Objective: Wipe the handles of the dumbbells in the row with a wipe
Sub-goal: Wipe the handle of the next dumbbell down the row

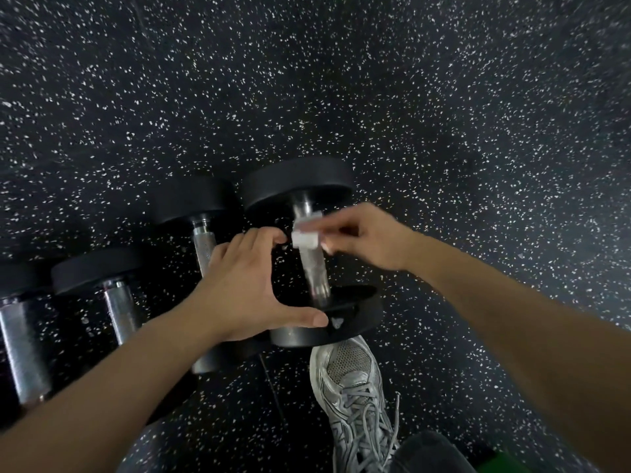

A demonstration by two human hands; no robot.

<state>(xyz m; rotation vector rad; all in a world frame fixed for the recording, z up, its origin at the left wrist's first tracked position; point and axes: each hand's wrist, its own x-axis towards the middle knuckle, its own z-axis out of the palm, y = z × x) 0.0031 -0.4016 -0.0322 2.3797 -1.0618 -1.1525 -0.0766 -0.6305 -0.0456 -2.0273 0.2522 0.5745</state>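
Observation:
A row of black dumbbells with steel handles lies on the speckled floor. The rightmost dumbbell (pixel 316 271) has its near weight (pixel 341 319) by my shoe. My right hand (pixel 365 238) pinches a small white wipe (pixel 305 233) against the upper part of that handle. My left hand (pixel 246 285) is spread open, thumb on the near weight's rim, fingers over the gap beside the handle. The second dumbbell (pixel 204 247) lies just left, partly hidden under my left hand. Two more dumbbells (pixel 117 308) (pixel 24 346) lie further left.
My grey mesh sneaker (pixel 355 397) stands right below the rightmost dumbbell's near weight. Black rubber flooring with white flecks (pixel 444 131) stretches beyond and to the right of the row. A green patch (pixel 498 464) shows at the bottom edge.

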